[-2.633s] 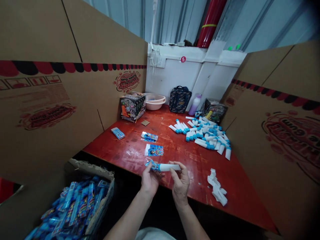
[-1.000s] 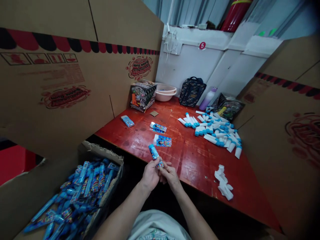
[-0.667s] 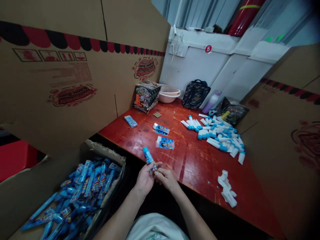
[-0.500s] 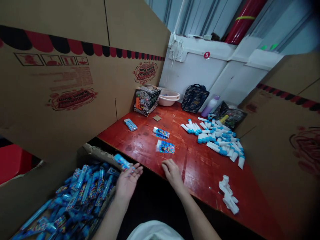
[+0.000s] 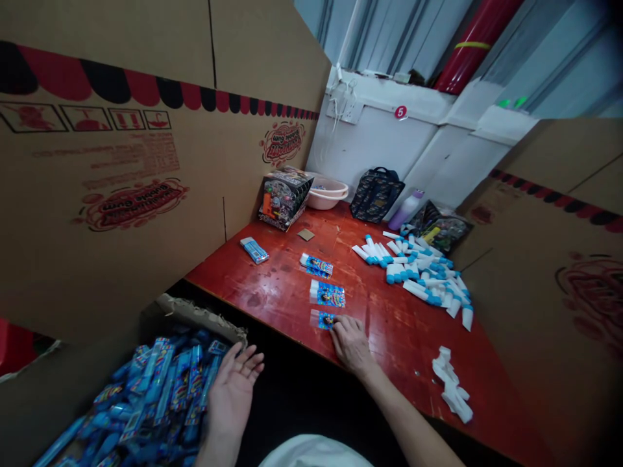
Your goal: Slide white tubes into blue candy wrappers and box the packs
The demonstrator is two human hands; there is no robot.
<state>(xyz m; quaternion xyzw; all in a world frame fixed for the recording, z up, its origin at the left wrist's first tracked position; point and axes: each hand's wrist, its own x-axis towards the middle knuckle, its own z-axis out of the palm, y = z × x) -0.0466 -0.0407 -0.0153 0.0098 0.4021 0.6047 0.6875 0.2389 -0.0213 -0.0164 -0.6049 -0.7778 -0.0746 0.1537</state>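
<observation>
My left hand (image 5: 233, 395) is turned palm up, its fingers (image 5: 252, 363) loosely spread and a little curled, pointing away from me. Below it my wrist runs into a short stretch of bare left forearm (image 5: 217, 449). My right hand (image 5: 351, 342) is well apart from the left, ahead and to its right, with its back upward, the fingers bent and close together, the fingertips directed forward and downward. Behind that hand, my bare right forearm (image 5: 406, 412) slants back toward me and away to the right.
</observation>
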